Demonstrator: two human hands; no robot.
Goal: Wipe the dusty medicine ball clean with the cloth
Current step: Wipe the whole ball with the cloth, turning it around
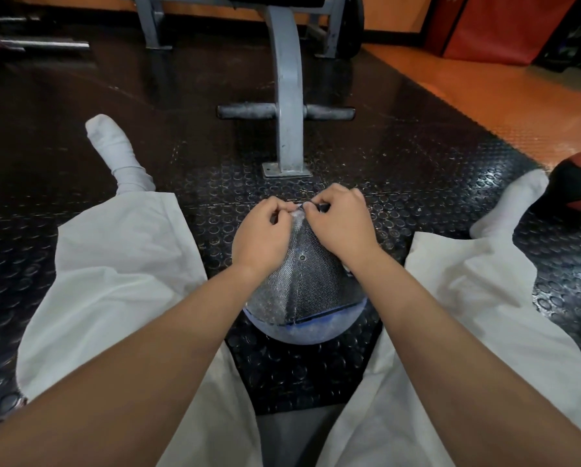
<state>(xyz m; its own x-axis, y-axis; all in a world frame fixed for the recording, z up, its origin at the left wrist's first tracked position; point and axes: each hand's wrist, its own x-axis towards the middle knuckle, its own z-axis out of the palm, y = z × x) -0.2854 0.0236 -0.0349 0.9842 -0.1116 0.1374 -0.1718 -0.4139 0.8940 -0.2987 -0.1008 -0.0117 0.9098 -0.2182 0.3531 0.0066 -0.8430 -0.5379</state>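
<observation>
A dusty medicine ball, black textured panels over a blue lower part, sits on the floor between my spread legs. My left hand and my right hand rest on its far top side, fingers curled. Between their fingertips they pinch a small whitish bit of cloth; most of it is hidden by the fingers. Grey dust shows on the ball's left panel and blue band.
The floor is black studded rubber matting. A grey bench frame with foot pegs stands just beyond the ball. A second red and black ball lies at the right by my foot. A barbell lies far left.
</observation>
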